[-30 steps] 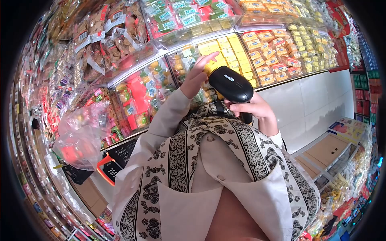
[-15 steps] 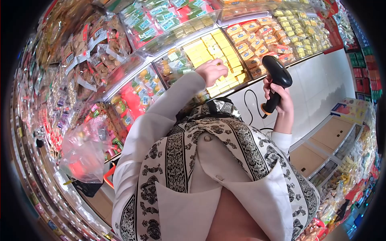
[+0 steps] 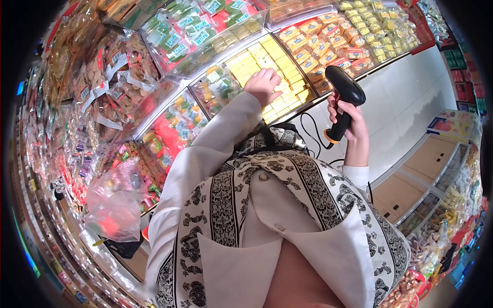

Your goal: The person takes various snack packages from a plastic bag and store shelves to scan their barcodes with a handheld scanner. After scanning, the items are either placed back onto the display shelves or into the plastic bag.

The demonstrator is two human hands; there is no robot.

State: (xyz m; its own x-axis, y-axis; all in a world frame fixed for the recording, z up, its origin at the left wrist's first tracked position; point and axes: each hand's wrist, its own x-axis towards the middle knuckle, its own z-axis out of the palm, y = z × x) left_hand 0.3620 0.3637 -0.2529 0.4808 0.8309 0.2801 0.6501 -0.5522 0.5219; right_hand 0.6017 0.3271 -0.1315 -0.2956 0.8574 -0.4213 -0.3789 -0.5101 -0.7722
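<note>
My right hand (image 3: 353,119) is wrapped round the handle of a black barcode scanner (image 3: 346,90), which is held upright with its head tilted to the upper left. A dark cable hangs near its base. My left hand (image 3: 263,86) is over a bin of small yellow boxes (image 3: 280,66), with its fingers somewhat bent and apart; no item shows in it. Whether its fingertips touch the boxes is unclear. Left of that bin lie green and clear packets (image 3: 218,84); on its right are orange-and-white packets (image 3: 321,49).
Small yellow packets (image 3: 375,31) fill the far right bin. Bagged brown goods (image 3: 115,66) stand at the upper left, above a clear plastic bag (image 3: 115,203). Wooden cabinets (image 3: 423,159) are at the right, beyond pale floor tiles (image 3: 398,97).
The shelves have shifted slightly left and up in view. My left hand has moved a little left and its fingers look more spread. The scanner has shifted slightly left, still in my right hand.
</note>
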